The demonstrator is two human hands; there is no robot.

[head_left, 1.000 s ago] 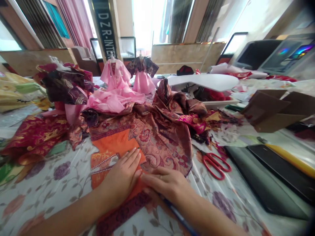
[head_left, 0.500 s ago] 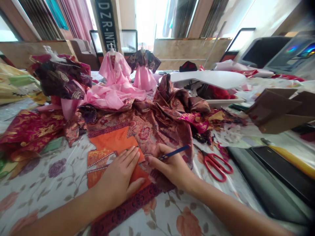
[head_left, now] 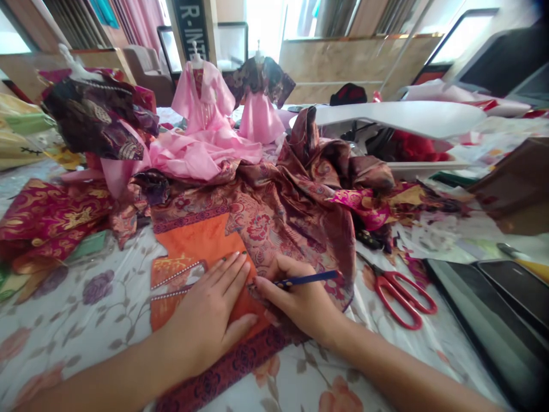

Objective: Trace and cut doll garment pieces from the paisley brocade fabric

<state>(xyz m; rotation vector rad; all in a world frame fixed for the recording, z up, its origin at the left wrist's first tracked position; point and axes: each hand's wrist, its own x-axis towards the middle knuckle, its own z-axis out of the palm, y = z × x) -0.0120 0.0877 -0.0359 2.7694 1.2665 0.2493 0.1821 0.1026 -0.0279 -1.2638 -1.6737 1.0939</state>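
Observation:
An orange garment piece [head_left: 197,234] with purple patterned borders lies over a reddish-brown brocade cloth [head_left: 295,220]. Flat on the orange piece rests my left hand [head_left: 206,309], its fingers stretched out and holding nothing. My right hand [head_left: 300,297] grips a blue pencil [head_left: 315,278] at the right edge of the orange piece, over the brocade. The pencil's tip is hidden behind the fingers. Red-handled scissors [head_left: 405,297] lie on the table to the right of my right hand.
Small dress forms with a pink dress [head_left: 201,97] and a dark-topped dress [head_left: 261,117] stand at the back. Dark clothing covers another form [head_left: 98,114] at left. A black phone [head_left: 514,292], a white container [head_left: 424,169] and a brown box [head_left: 518,189] are at right.
The camera view has shifted, so the scissors and phone appear farther right. My right hand and the pencil have moved slightly, the pencil now lying flatter. My left hand stays pressed on the orange piece.

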